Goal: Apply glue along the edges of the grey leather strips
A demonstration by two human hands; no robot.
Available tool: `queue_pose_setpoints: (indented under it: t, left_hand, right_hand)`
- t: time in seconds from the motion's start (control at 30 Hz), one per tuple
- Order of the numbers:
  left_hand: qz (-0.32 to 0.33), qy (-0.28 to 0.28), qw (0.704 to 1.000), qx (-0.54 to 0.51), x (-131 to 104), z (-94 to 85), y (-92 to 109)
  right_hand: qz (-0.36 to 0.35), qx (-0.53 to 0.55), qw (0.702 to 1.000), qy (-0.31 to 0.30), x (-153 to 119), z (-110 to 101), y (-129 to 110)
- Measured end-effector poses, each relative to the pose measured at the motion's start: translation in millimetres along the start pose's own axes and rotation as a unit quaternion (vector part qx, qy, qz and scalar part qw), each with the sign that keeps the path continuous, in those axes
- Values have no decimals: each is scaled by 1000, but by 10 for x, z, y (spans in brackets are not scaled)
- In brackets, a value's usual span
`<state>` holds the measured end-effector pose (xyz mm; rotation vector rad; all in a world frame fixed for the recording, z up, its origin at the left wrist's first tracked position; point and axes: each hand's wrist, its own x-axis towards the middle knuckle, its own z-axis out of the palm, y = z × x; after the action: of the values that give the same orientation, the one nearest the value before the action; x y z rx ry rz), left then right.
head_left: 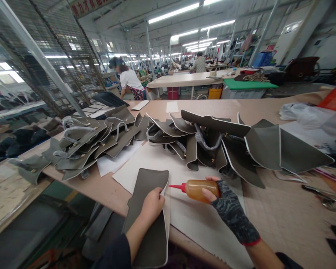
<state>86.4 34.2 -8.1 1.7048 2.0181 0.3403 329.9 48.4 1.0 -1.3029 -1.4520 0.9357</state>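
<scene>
My left hand (152, 205) presses on a dark olive leather panel (149, 194) with a white edge, which lies on a white paper sheet (196, 216) and hangs over the table's near edge. My right hand (226, 205), in a dark patterned fingerless glove, grips an amber squeeze bottle (198, 188) lying sideways. Its red nozzle (176, 186) points left, just short of the panel's right edge and close to my left fingers.
Piles of olive bag pieces with rope handles (89, 144) (212, 142) fan across the table behind. Scissors (322, 192) lie at the right, clear plastic bags (305, 112) beyond. A person in a white shirt (130, 80) stands at the far side; other workers sit farther back.
</scene>
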Motion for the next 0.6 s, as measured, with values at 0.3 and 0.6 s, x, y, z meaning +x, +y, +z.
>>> queue_pose_setpoints:
  t: [0.3, 0.6]
  left_hand:
    - [-7, 18, 999, -26, 12, 56, -67]
    - [-5, 11, 999, -49, 34, 54, -70]
  right_hand:
    - [-67, -45, 997, -14, 162, 77, -65]
    - [-131, -113, 985, -5, 300, 175, 13]
